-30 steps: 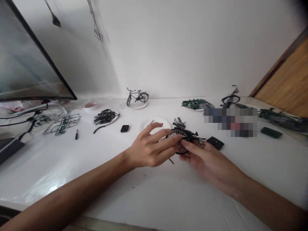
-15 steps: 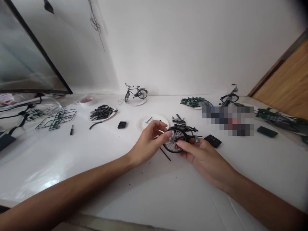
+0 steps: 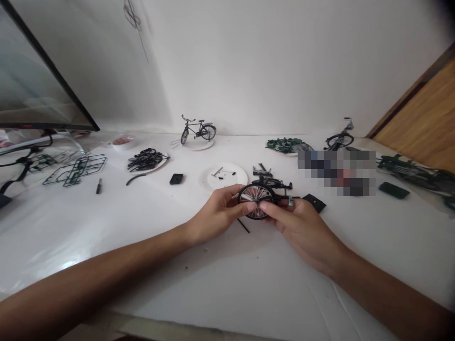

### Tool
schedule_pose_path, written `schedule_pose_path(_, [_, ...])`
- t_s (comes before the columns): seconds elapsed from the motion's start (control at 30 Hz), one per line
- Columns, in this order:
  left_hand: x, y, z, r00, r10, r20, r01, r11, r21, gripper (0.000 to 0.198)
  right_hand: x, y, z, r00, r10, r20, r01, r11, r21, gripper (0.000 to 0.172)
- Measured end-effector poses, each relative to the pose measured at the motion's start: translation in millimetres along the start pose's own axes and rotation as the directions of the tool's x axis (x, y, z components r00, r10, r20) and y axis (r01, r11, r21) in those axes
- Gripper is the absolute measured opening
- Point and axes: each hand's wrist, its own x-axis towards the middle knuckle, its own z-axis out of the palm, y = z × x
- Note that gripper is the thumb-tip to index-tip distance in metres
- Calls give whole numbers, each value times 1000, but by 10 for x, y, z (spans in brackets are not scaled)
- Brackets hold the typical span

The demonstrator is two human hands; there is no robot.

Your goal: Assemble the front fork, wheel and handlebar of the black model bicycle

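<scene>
Between my two hands is a small black model bicycle wheel (image 3: 256,193) with pale spokes, attached to dark frame parts. My left hand (image 3: 223,208) grips the wheel's left side, thumb near the hub and fingers behind the rim. My right hand (image 3: 295,220) pinches from the right, its thumb at the hub; the fingers behind are partly hidden. A black part with a silver piece (image 3: 290,201) sticks out above my right hand. Just beyond lie more black and grey bicycle parts (image 3: 263,171). Under the wheel a thin black strip (image 3: 243,226) rests on the table.
Behind my hands is a white plate (image 3: 209,177) with small pieces. Farther back stand a finished model bicycle (image 3: 199,130) and another model bicycle (image 3: 339,137). Plates of black parts (image 3: 145,161) and green parts (image 3: 289,145), green sprues (image 3: 76,169), and a small screwdriver (image 3: 98,186) lie around.
My left hand has closed in on the wheel, its thumb now by the hub and its fingers behind the rim. The small pieces on the white plate show more clearly. The view has shifted slightly.
</scene>
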Motion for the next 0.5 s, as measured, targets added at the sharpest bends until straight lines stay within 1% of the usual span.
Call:
schedule_pose_path(0.2, [-2, -39, -7, 1000, 12, -3, -12, 999, -48, 30, -9, 8, -6, 999, -29, -17, 29, 999, -29, 18])
schedule_pose_path(0.4, [0, -27, -17, 1000, 5, 8, -5, 1000, -7, 32, 3, 35, 5, 997, -66, -46, 63, 995, -74, 13])
schedule_pose_path(0.5, [0, -33, -17, 1000, 16, -20, -16, 1000, 22, 28, 3, 45, 7, 996, -71, -52, 66, 993, -95, 9])
